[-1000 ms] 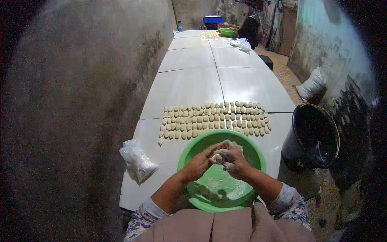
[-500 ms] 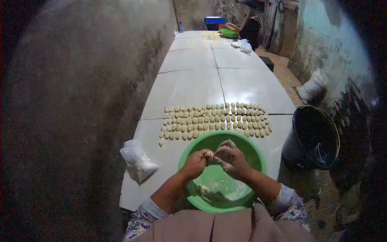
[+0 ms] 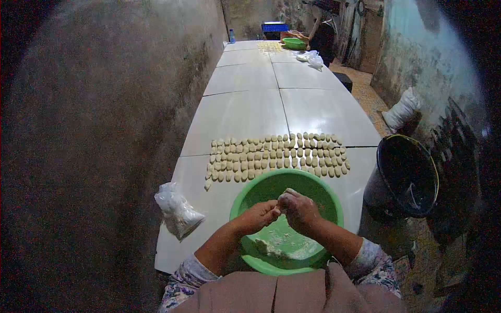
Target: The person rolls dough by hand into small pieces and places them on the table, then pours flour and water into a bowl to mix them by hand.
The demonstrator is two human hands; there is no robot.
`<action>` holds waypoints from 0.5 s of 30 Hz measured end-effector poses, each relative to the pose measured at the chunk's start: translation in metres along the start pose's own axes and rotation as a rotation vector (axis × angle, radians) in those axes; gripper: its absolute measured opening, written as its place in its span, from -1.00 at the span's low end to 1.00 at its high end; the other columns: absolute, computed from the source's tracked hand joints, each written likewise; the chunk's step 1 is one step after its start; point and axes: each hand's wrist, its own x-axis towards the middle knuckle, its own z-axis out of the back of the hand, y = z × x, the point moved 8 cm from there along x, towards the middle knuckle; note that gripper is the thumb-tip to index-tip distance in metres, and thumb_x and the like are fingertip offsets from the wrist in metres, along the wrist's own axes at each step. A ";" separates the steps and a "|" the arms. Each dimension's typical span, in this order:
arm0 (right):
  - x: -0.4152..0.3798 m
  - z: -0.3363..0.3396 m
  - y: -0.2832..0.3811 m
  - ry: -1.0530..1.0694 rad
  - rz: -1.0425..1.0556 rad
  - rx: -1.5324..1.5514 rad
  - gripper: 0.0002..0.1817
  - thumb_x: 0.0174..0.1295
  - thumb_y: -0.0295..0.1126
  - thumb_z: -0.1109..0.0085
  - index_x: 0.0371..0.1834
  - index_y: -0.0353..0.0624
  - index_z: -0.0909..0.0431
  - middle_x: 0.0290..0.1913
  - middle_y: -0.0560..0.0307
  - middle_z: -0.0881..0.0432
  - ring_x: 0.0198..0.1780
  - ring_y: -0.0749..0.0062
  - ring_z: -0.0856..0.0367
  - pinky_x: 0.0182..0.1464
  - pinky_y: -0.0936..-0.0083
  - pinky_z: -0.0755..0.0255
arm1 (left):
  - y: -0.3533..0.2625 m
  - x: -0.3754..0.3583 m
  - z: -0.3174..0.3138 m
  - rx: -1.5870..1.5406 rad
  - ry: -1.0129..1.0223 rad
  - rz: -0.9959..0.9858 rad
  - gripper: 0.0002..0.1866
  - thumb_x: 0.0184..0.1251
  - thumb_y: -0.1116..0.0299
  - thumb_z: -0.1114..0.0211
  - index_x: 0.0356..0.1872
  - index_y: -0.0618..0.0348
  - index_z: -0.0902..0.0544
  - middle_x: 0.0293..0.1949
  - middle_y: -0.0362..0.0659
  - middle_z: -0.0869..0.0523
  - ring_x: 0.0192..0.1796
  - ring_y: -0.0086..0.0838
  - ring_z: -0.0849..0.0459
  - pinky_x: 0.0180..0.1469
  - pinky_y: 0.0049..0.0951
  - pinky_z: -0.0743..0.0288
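Note:
Over a green basin (image 3: 330, 198), my left hand (image 3: 259, 216) and my right hand (image 3: 300, 211) meet with fingers closed. Pale dough shows a little where the fingertips come together; most of it is hidden. White flour or dough coats the right fingers. A lump of dough (image 3: 269, 249) and white smears lie on the basin's bottom. Just beyond the basin, small oval dough pieces (image 3: 265, 155) are lined up in several rows on the white table (image 3: 240, 115).
A clear plastic bag of white powder (image 3: 180, 213) rests at the table's left edge. To the right stands a black bucket (image 3: 383, 182), with a white sack (image 3: 403, 110) by the wall. Another person (image 3: 323, 39) is at the far end, near a second green basin (image 3: 294, 44).
My right hand has closed and turned inward over the fingertips of my left, covering more of the dough. The view has shifted very slightly.

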 end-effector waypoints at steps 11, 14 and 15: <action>-0.005 0.035 -0.045 -0.297 -0.315 0.098 -0.74 0.09 -0.51 -0.15 -0.13 -0.18 -0.43 -0.19 -0.13 -0.50 -0.16 -0.11 -0.54 -0.15 0.16 -0.46 | 0.003 -0.005 -0.004 0.061 0.032 0.052 -0.57 0.51 0.00 0.14 -0.36 0.16 -0.40 -0.51 -0.28 -0.38 -0.45 -0.56 -0.31 -0.37 -0.51 -0.29; 0.005 0.015 -0.018 -0.079 -0.038 -0.030 -0.65 -0.06 -0.59 -0.24 -0.14 -0.19 -0.45 -0.10 -0.07 -0.49 -0.10 -0.08 -0.55 -0.10 0.19 -0.47 | -0.002 -0.006 0.001 0.048 -0.050 0.004 -0.59 0.51 0.00 0.16 -0.29 0.15 -0.43 -0.47 -0.27 -0.43 -0.46 -0.56 -0.36 -0.39 -0.49 -0.32; 0.005 0.015 -0.013 -0.080 -0.038 -0.028 -0.65 -0.06 -0.59 -0.24 -0.14 -0.19 -0.45 -0.10 -0.07 -0.49 -0.10 -0.08 -0.55 -0.10 0.19 -0.47 | -0.001 -0.005 0.002 0.050 -0.050 0.005 -0.59 0.51 0.00 0.16 -0.29 0.15 -0.43 -0.47 -0.27 -0.43 -0.46 -0.56 -0.36 -0.39 -0.49 -0.32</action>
